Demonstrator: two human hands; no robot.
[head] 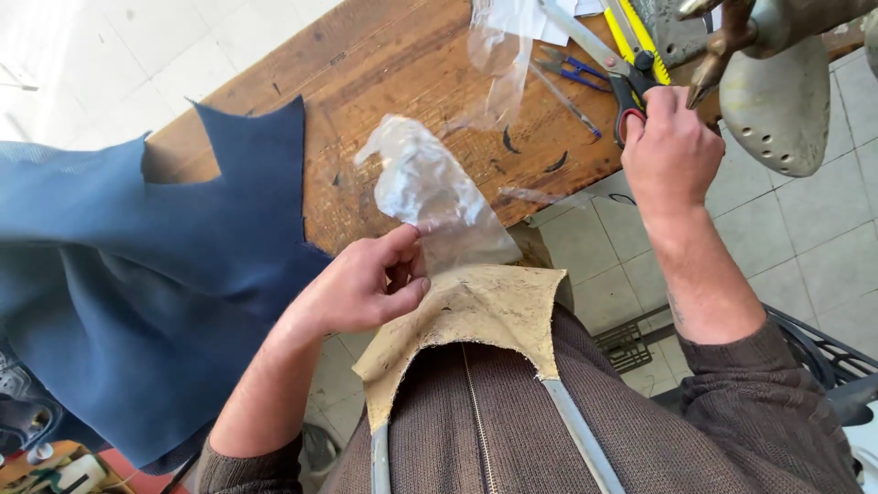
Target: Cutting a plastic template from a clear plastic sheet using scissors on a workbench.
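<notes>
My left hand (366, 284) pinches a crumpled clear plastic bag (430, 197) between thumb and fingers, just above the tan apron bib (476, 316) on my chest. The bag reaches up over the edge of the wooden workbench (393, 73). My right hand (670, 146) is at the bench's right end, closed around the red-and-black handles of a pair of scissors (604, 64) whose blades lie on the wood pointing up and left.
A large blue sheet of leather or cloth (155, 274) drapes off the bench at left. A small blue snipper (572, 66), a yellow tool (631, 27) and more clear plastic (498, 50) lie on the bench. A metal shoe last (773, 101) hangs at top right. Tiled floor below.
</notes>
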